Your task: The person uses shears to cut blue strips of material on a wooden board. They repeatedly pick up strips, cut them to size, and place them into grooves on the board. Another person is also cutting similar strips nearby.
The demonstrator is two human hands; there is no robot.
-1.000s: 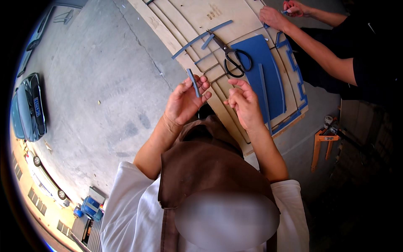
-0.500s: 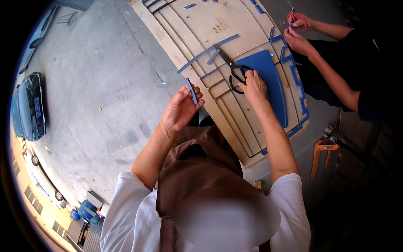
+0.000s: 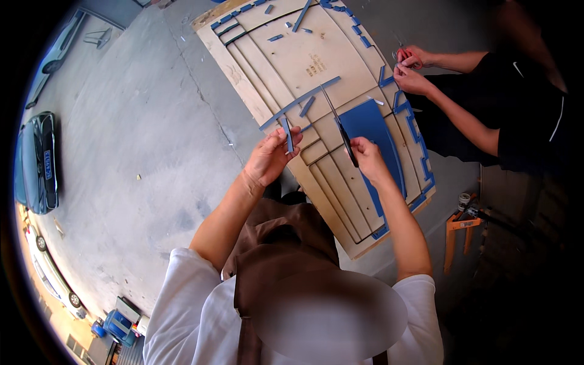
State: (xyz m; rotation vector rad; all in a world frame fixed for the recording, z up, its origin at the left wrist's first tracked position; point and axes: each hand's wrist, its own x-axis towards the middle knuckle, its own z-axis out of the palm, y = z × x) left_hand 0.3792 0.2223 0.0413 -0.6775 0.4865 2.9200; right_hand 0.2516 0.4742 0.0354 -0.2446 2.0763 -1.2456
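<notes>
My left hand (image 3: 267, 159) pinches a short blue foam-like strip (image 3: 288, 135) upright between thumb and fingers, by the left edge of the board. In my right hand (image 3: 368, 160) are black-handled scissors (image 3: 346, 139), seen edge-on with the blades pointing away from me; whether the blades are apart I cannot tell. Under the right hand lies a large blue sheet (image 3: 382, 137) on the wooden board (image 3: 274, 58), which has dark grooves or blades set into it. Just beyond both hands, a long thin blue strip (image 3: 299, 103) crosses the board, with a shorter blue piece (image 3: 307, 106) beside it.
Blue pieces (image 3: 424, 149) line the board's right edge, and loose bits lie at its far end. Across the board a co-worker's hands (image 3: 413, 70) hold red-handled scissors (image 3: 409, 58). An orange stand (image 3: 460, 225) is at the right. Parked cars (image 3: 39, 161) stand far left.
My right hand has lifted the scissors and turned them edge-on. My left hand, still with its blue strip, has come closer to the right hand. The view has shifted slightly.
</notes>
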